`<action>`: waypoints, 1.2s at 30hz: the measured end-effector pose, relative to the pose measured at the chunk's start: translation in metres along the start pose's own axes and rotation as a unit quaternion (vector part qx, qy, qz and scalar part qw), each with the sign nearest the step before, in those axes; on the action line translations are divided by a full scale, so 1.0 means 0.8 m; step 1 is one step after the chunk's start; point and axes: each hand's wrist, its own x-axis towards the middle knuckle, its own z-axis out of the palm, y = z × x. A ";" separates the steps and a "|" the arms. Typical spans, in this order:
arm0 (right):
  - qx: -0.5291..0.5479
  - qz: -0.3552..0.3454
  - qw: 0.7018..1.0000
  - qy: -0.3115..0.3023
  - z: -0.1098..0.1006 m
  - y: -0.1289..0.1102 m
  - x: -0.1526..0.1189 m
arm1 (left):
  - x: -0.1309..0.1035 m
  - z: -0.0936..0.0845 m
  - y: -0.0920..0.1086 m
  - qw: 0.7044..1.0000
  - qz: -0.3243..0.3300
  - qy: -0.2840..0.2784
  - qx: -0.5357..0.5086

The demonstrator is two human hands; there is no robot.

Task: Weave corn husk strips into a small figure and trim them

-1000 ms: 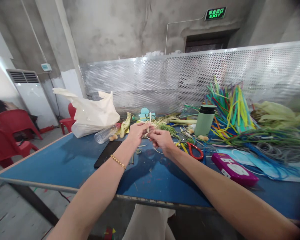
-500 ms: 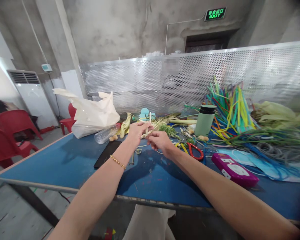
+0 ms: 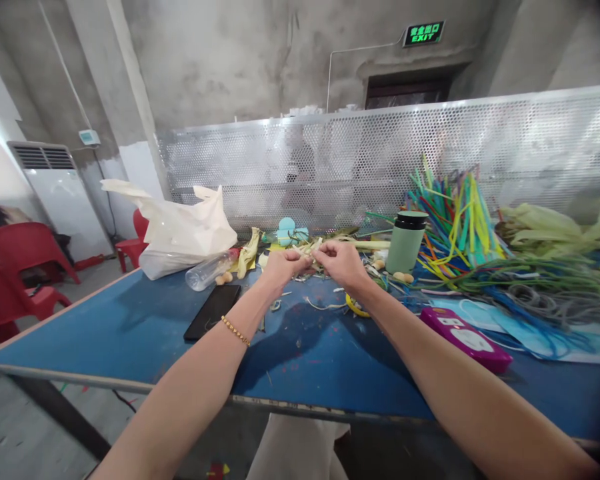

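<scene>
Near the back middle of the blue table [image 3: 150, 337], my left hand [image 3: 283, 267] is pinched on a pale plant strip [image 3: 310, 248]. My right hand [image 3: 341, 261] grips the same pale strip from the other side, its fingers closed and close to those of my left hand. The strip is small in view and its ends are partly hidden by the fingers. Behind the hands lie pale stalks and green leaves. Thin scraps [image 3: 276, 305] are scattered just in front of them. A yellow handle [image 3: 356, 307] shows beneath my right wrist.
Left of my hands are a black phone [image 3: 213, 312], a clear bottle [image 3: 207, 272] and a white bag [image 3: 185, 233]. To the right stand a green cup [image 3: 407, 243], a purple box [image 3: 465, 340] and colourful strips [image 3: 473, 227].
My right hand has moved up and right, to the level of my left. The red handle seen before is now hidden by my right arm. The view has shifted slightly.
</scene>
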 end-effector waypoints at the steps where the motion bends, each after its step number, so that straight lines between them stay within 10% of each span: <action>1: -0.008 -0.004 1.000 0.002 0.001 0.001 -0.001 | 0.000 0.000 -0.001 1.000 -0.003 -0.003 0.006; 15: -0.032 -0.105 0.993 -0.049 -0.014 -0.002 0.007 | -0.005 0.004 0.003 0.995 -0.048 -0.057 0.066; 24: 0.041 -0.047 0.996 -0.071 -0.008 0.000 0.002 | -0.007 0.001 0.005 0.989 -0.027 -0.107 0.097; 31: 0.063 0.025 0.998 -0.001 -0.010 -0.004 0.004 | 0.002 -0.004 -0.001 0.998 -0.034 -0.039 0.022; 36: 0.114 0.058 0.988 -0.089 -0.007 -0.007 -0.002 | 0.006 -0.007 -0.001 0.998 -0.040 0.001 -0.039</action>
